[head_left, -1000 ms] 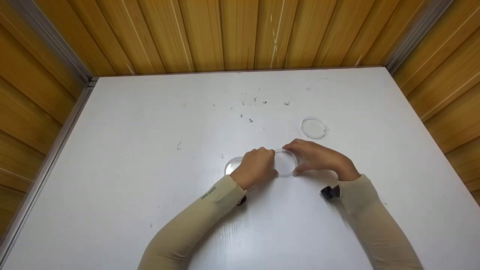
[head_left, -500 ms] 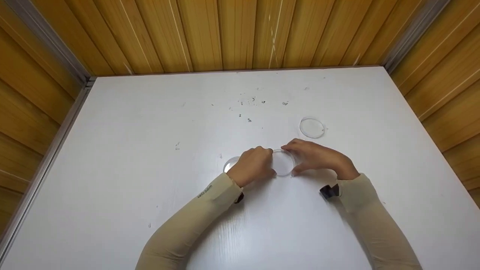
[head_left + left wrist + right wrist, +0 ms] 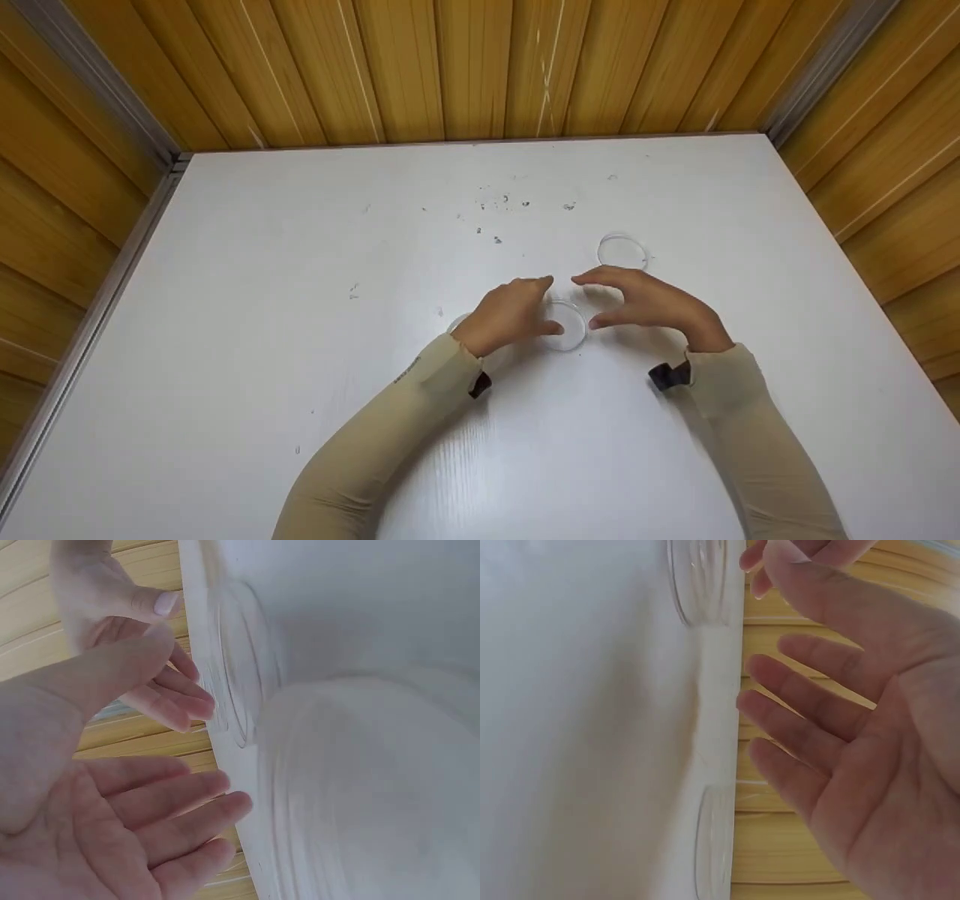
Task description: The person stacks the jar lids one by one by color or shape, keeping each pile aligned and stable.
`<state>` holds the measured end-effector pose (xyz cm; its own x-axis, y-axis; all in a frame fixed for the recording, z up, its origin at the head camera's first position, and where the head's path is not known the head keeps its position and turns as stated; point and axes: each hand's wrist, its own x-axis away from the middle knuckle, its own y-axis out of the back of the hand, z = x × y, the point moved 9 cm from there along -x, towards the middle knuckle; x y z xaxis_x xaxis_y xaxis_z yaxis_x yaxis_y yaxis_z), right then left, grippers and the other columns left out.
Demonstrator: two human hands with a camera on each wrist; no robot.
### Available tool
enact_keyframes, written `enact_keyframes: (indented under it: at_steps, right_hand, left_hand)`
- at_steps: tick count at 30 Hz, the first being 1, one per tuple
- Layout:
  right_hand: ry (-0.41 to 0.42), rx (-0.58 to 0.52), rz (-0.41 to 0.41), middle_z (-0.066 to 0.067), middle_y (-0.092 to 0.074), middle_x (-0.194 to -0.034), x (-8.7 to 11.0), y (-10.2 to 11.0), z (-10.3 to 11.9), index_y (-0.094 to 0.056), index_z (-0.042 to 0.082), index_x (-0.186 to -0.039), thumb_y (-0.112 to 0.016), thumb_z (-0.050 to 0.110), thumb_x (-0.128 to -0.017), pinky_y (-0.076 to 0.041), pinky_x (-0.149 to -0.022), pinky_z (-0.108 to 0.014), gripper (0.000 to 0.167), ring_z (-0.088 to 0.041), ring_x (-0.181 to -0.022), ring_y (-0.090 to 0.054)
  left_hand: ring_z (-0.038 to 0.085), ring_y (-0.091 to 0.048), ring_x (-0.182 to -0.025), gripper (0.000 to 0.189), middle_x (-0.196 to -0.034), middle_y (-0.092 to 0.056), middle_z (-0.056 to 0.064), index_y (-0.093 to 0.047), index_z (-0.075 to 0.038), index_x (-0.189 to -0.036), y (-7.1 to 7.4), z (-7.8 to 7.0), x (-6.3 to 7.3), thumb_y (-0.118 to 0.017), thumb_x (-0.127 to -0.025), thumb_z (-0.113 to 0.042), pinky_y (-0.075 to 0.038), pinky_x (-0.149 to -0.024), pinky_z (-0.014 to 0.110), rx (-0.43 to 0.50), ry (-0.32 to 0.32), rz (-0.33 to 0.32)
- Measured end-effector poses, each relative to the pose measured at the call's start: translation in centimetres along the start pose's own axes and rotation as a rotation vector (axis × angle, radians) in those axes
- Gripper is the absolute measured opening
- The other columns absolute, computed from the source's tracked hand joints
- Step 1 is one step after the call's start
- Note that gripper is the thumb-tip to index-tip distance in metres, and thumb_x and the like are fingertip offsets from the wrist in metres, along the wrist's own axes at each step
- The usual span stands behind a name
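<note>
Middle petri dish: clear and round, it lies flat on the white table (image 3: pixel 637 465) between the two hands; this middle dish (image 3: pixel 575 324) has its left part behind the left thumb in the head view.
Left hand (image 3: pixel 510 315): fingers extended, thumb spread away from them, holding nothing; whether the thumb touches the rim I cannot tell.
Right hand (image 3: pixel 651 301): wide, thumb and fingers parted in a C just right of the middle dish, gripping nothing.
Left petri dish (image 3: pixel 458 322): mostly hidden behind the left hand in the head view; large and blurred at the right of the left wrist view.
Far petri dish (image 3: pixel 622 251): flat on the table just beyond the right hand, whose fingers overlap its near edge from above.
Sleeves: beige on both arms, with a black device (image 3: pixel 664 376) at the right wrist.
Table marks (image 3: pixel 497 240): small dark specks beyond the hands.
Walls (image 3: pixel 480 67): yellow-brown wood-grain panels.
</note>
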<state>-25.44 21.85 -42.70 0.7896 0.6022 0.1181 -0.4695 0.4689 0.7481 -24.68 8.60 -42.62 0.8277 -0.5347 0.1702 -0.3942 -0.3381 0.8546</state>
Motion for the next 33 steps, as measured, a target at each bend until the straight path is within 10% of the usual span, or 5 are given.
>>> enact_keyframes:
  at_steps: [13, 33]
  right_hand:
    - [-0.108, 0.006, -0.143, -0.012, -0.044, -0.148, 0.6, 4.7, -3.0, -0.048, 0.009, -0.141, -0.076, 0.032, -0.083, -0.029, -0.110, -0.057, 0.068, -0.034, -0.140, -0.033]
    - [-0.283, -0.086, -0.160, -0.012, -0.030, -0.156, 0.6, 6.7, -7.8, -0.038, 0.013, -0.148, -0.077, 0.030, -0.082, -0.023, -0.114, -0.056, 0.079, -0.042, -0.142, -0.025]
  left_hand:
    - [0.020, -0.034, -0.143, 0.082, -0.154, -0.037, 0.007, -0.035, -0.007, -0.149, 1.9, -0.6, -3.3, -0.074, -0.083, -0.036, -0.029, -0.116, 0.032, 0.157, 0.013, -0.075]
    - [0.016, -0.024, -0.147, 0.088, -0.158, -0.029, 0.001, -0.027, -0.014, -0.152, 0.1, -1.8, -8.8, -0.073, -0.083, -0.041, -0.024, -0.118, 0.031, 0.196, 0.034, -0.014]
